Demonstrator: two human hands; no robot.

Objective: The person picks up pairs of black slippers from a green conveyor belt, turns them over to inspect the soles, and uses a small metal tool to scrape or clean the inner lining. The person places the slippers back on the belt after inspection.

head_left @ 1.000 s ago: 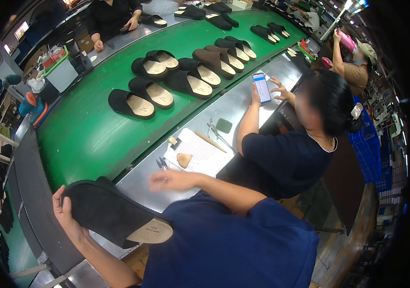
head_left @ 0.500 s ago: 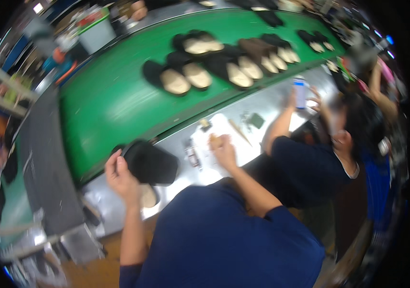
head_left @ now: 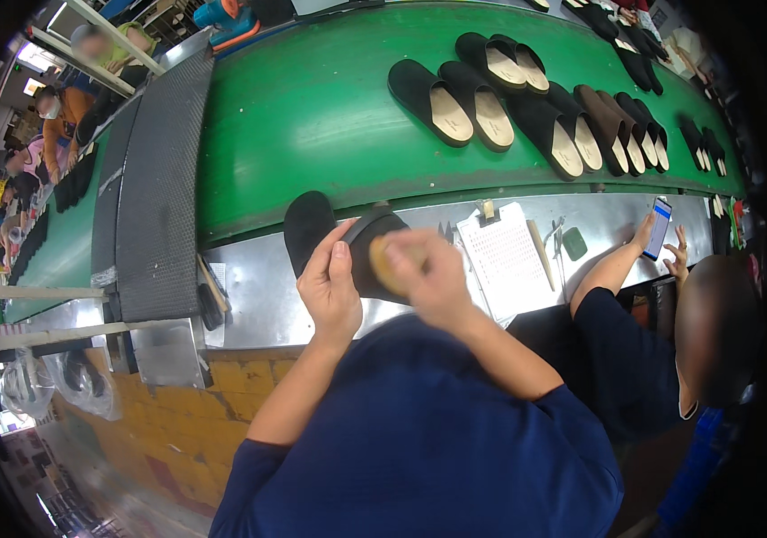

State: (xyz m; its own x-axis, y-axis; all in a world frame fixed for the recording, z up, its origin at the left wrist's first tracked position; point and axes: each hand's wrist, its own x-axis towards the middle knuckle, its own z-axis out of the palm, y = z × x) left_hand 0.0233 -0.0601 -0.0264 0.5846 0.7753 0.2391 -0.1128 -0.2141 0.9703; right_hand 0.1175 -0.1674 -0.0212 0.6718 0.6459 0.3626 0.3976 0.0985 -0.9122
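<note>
A black clog [head_left: 367,235] is gripped in my left hand [head_left: 330,282], its thumb raised along the near side. My right hand [head_left: 433,273], blurred by motion, is closed round a tan rounded pad [head_left: 390,267] that meets the clog's dark upper. Just left of that clog is another black, shoe-shaped piece [head_left: 309,224]; whether my left hand also holds it or it rests on the metal ledge [head_left: 262,305], I cannot tell. To the right of my hands lies a clipboard with a printed sheet [head_left: 505,255].
Several black and brown clogs [head_left: 482,108] stand on the green belt [head_left: 303,134] beyond the ledge. At right, a co-worker [head_left: 635,359] holds a phone [head_left: 658,229]. A green piece [head_left: 574,243] lies past the clipboard. A brush-like tool [head_left: 213,291] sits left, beside a dark textured panel [head_left: 159,197].
My view has swung left. My right hand, with the tan pad, has come from over the clipboard to the clog. My left hand and clog are now close to it.
</note>
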